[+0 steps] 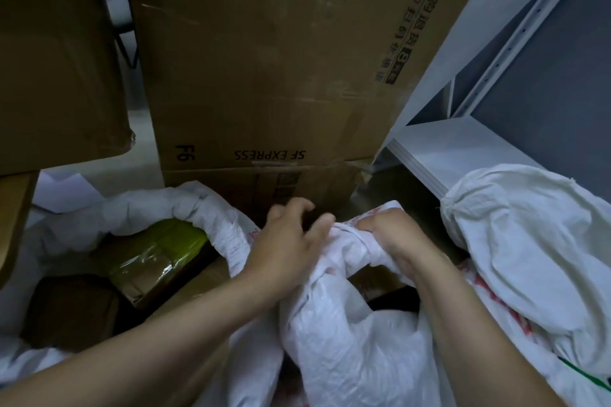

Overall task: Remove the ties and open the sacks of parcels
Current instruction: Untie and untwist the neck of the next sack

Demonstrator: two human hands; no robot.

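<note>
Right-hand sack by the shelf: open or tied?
Shut: the sack is cinched to a tight gather at its neck; no parcels show.

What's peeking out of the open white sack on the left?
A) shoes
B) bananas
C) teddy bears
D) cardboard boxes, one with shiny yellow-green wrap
D: the left sack gapes open on brown cardboard boxes, and one yellow-green box looks shiny. The right hand grips the middle sack instead.
</note>
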